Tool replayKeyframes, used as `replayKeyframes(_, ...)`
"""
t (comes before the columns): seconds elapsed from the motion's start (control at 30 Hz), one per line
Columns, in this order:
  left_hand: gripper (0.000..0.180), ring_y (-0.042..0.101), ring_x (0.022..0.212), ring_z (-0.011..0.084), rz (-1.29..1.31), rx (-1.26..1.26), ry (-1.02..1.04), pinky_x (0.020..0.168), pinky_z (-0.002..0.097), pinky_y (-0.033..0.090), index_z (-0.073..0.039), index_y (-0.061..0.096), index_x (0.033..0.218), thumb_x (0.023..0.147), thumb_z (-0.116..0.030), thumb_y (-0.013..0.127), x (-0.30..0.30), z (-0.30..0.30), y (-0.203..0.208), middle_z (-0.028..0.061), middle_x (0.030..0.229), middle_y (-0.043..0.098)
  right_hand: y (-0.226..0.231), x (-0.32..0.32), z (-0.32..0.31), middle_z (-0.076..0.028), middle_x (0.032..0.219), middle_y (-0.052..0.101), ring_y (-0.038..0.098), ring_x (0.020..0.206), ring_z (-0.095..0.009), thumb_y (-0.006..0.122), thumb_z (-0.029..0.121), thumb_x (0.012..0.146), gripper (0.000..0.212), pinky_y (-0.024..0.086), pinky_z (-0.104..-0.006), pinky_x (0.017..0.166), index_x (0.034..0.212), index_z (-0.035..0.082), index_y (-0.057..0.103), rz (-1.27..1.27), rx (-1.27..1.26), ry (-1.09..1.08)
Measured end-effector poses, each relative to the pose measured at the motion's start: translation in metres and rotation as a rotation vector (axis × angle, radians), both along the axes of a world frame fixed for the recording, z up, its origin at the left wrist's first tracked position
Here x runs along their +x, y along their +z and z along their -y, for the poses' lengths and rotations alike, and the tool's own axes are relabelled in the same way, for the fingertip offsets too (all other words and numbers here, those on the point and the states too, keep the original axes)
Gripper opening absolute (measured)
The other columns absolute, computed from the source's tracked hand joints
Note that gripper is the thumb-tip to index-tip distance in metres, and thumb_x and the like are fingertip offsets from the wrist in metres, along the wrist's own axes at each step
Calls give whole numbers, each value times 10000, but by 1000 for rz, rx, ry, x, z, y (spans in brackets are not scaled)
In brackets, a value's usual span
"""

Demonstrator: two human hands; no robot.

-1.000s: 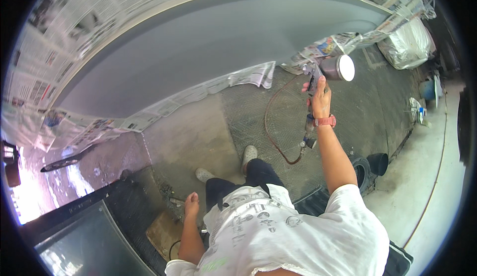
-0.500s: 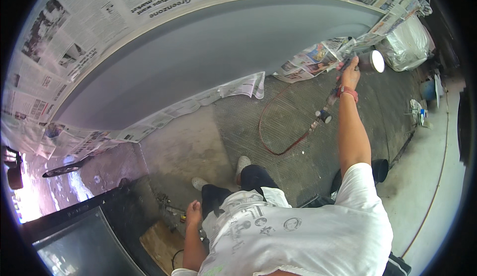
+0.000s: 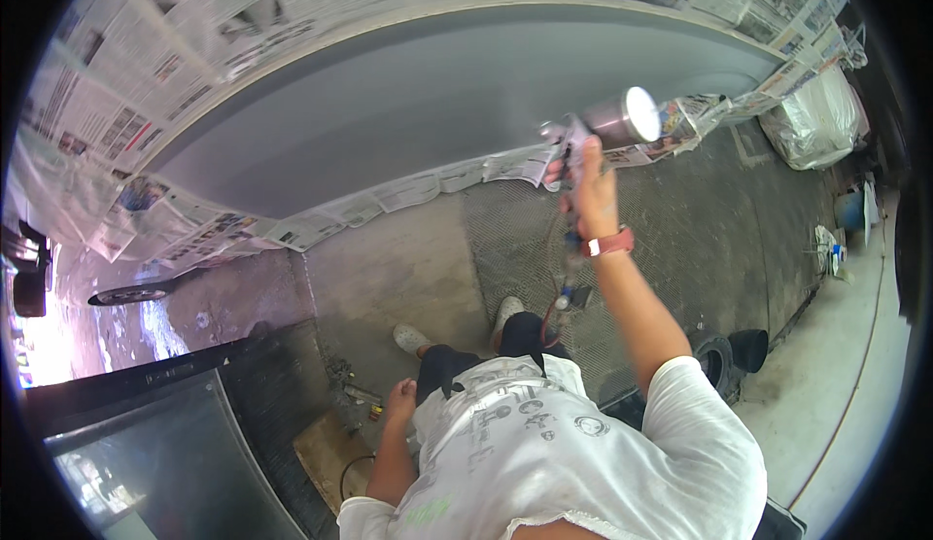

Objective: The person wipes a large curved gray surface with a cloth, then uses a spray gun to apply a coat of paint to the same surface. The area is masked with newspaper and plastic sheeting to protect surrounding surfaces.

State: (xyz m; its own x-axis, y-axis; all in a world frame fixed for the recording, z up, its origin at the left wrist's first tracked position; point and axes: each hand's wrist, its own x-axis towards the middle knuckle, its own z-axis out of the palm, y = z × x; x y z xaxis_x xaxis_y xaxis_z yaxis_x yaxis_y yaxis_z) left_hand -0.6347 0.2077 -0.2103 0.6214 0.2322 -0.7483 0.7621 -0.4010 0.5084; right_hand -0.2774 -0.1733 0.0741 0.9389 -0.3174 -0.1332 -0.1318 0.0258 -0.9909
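My right hand (image 3: 591,190) is wrapped round a spray gun (image 3: 571,146), held out before the grey panel (image 3: 408,93). A cup (image 3: 612,124) with a white end sits on the gun, and the hose fittings (image 3: 564,297) hang below my wrist. The gun stands apart from the panel's lower right part, and a faint haze shows at its nozzle. Down by my left hip hangs my left hand (image 3: 401,399), its fingers curled in and nothing visible in them. Newspaper sheets (image 3: 340,5) border the panel above and below.
Far right lies a plastic-wrapped bundle (image 3: 814,122). A tyre (image 3: 714,360) and a black bucket-like thing (image 3: 748,350) stand by my right elbow. Behind my left side are a dark glass-fronted object (image 3: 175,462) and a wooden board (image 3: 330,457). A ribbed mat (image 3: 680,229) covers part of the floor.
My right hand has swept the spray gun leftward along the panel, from its right end. The hose has come along, closer to my legs. My left hand still hangs low.
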Motion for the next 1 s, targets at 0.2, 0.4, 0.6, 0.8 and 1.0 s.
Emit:
replayKeyframes(0.2, 465, 670, 1150, 224, 76, -121, 251, 997, 359, 508, -46, 609, 1385, 1040, -358, 617, -2, -99, -21, 132, 1287, 695, -4, -15, -193, -58, 848, 689, 655, 708, -102, 402, 529, 1091, 572, 431, -229, 427, 1256, 26, 619, 29, 53, 229)
replayKeyframes(0.4, 447, 675, 1035, 191, -5, -171, 549, 929, 358, 529, -53, 612, 1358, 1038, -364, 629, -11, -174, -18, 99, 1257, 698, -10, -23, -347, -42, 810, 678, 627, 708, -100, 478, 474, 1088, 509, 475, -268, 531, 1172, -5, 627, 67, 47, 388)
replayKeyframes(0.6, 430, 682, 988, 193, -13, -201, 621, 917, 357, 529, -65, 631, 1333, 1030, -371, 639, -30, -215, -38, 78, 1187, 702, 0, -27, -446, -56, 815, 673, 620, 711, -126, 539, 495, 1060, 538, 501, -276, 671, 1141, -31, 616, 52, 19, 566)
replayKeyframes(0.8, 425, 698, 973, 206, -23, -140, 433, 901, 369, 536, -72, 649, 1315, 1022, -380, 651, -4, -196, -38, 67, 1173, 713, 29, -9, -412, -44, 777, 682, 588, 590, -88, 467, 572, 1060, 587, 424, -256, 466, 1175, 27, 656, 16, 208, 614)
replayKeyframes(1.0, 417, 702, 991, 216, 7, -142, 411, 887, 359, 543, -69, 646, 1327, 1031, -363, 640, 17, -189, -52, 81, 1203, 712, 39, -5, -276, -69, 882, 685, 663, 755, -108, 355, 569, 1090, 633, 436, -223, 433, 1275, 25, 621, 51, -15, 346)
